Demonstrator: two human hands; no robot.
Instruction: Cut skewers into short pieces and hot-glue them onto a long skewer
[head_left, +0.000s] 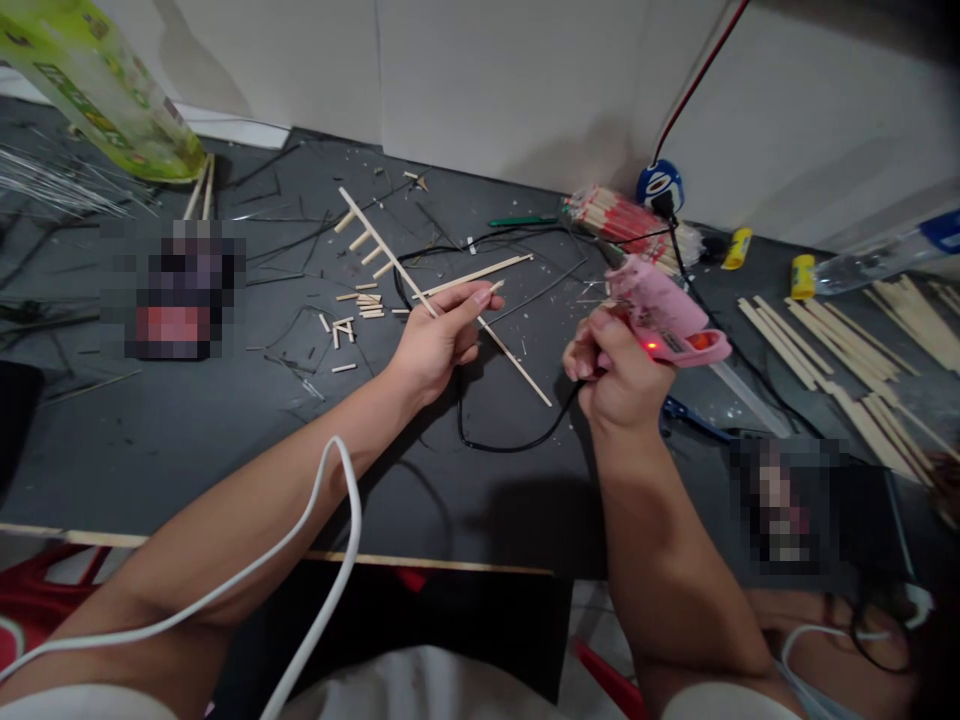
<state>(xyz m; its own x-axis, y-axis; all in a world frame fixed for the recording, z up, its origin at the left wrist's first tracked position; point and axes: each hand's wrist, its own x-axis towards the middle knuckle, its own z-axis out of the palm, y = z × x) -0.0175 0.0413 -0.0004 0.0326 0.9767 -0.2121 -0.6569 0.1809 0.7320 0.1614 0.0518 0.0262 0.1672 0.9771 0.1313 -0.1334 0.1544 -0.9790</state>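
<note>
My left hand is closed in a pinch. A short piece of wooden stick pokes out between its thumb and forefinger. A long thin wooden stick runs through or just under that hand; I cannot tell whether the fingers grip it. Several short pegs stand off one side of the long stick's upper part. My right hand is wrapped round a pink glue gun with a lit red light and a clear glue stick out of its back. Short cut pieces lie left of my left hand.
A black cable loops across the dark table. Wooden strips and a plastic bottle lie on the right. Bundled sticks rest by the wall. A green bag stands back left. A white cable crosses my left forearm.
</note>
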